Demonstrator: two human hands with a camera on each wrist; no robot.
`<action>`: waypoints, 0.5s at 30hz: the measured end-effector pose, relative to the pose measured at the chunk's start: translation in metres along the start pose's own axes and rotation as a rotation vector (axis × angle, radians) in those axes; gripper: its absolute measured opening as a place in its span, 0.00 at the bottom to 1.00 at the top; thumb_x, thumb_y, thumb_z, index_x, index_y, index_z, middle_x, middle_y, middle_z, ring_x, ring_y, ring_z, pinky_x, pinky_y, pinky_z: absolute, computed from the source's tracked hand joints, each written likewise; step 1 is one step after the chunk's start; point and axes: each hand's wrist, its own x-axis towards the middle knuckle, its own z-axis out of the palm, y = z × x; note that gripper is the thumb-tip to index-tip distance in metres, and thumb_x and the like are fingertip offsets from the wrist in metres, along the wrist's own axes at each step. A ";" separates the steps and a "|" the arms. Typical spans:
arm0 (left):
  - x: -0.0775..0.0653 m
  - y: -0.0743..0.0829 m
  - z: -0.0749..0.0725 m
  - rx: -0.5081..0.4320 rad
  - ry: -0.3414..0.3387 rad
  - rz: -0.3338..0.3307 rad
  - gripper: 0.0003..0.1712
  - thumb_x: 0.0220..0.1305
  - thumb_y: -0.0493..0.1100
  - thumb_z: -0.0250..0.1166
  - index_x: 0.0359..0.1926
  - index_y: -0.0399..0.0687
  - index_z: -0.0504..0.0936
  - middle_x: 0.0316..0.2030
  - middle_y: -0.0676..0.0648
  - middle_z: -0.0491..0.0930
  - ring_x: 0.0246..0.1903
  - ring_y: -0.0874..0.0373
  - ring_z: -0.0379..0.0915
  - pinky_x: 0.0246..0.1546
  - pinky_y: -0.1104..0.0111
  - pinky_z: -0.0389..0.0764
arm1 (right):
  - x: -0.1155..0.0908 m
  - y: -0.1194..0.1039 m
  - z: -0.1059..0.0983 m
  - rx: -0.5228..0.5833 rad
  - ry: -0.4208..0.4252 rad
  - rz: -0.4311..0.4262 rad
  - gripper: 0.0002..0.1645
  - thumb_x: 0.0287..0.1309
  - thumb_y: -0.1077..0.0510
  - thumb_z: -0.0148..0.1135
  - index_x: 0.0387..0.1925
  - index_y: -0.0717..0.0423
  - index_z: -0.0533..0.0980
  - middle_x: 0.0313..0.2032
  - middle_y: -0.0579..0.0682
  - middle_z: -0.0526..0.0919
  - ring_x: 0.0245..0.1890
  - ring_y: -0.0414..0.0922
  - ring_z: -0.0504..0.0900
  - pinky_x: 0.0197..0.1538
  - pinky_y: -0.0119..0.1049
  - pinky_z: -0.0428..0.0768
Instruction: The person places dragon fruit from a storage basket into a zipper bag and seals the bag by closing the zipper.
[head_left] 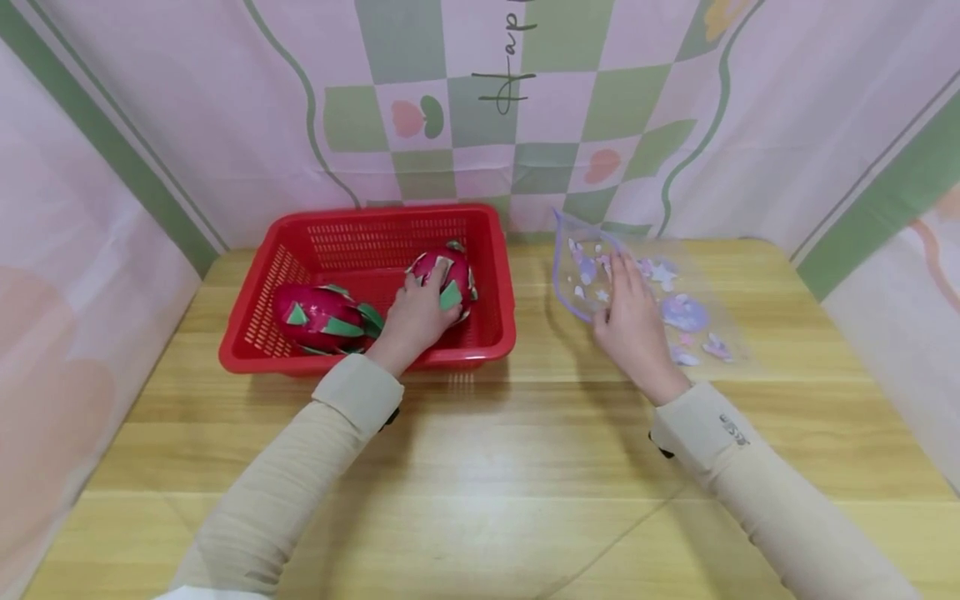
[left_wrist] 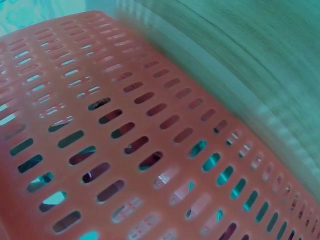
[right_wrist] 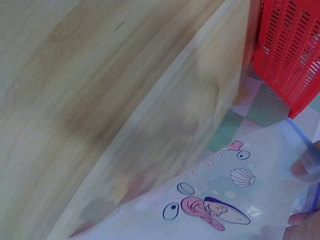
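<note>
A red plastic basket (head_left: 382,214) holds two dragon fruits with glossy magenta skin and green scales. My left hand (head_left: 418,321) reaches over its front rim and grips the right-hand dragon fruit (head_left: 461,271). The other dragon fruit (head_left: 318,315) lies on its side at the basket's left. In the left wrist view the slotted basket wall (left_wrist: 117,105) hides the hand and most of the fruit. To the right, my right hand (head_left: 636,323) pinches a clear printed zip bag (head_left: 684,312) near its purple-edged mouth, which gapes toward the basket. Fingers (right_wrist: 304,229) show at the right wrist view's edge.
The basket and bag are on a wooden table (head_left: 480,500), near its back edge. A patterned curtain (head_left: 555,108) hangs right behind them and along both sides. The bag lies a short way right of the basket.
</note>
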 end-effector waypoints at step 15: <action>0.001 -0.005 0.000 0.012 0.042 0.044 0.46 0.60 0.53 0.63 0.74 0.53 0.51 0.66 0.32 0.60 0.59 0.36 0.66 0.56 0.48 0.76 | -0.002 -0.001 -0.002 0.045 -0.064 0.028 0.53 0.48 0.69 0.52 0.72 0.69 0.38 0.74 0.68 0.40 0.70 0.71 0.49 0.70 0.65 0.51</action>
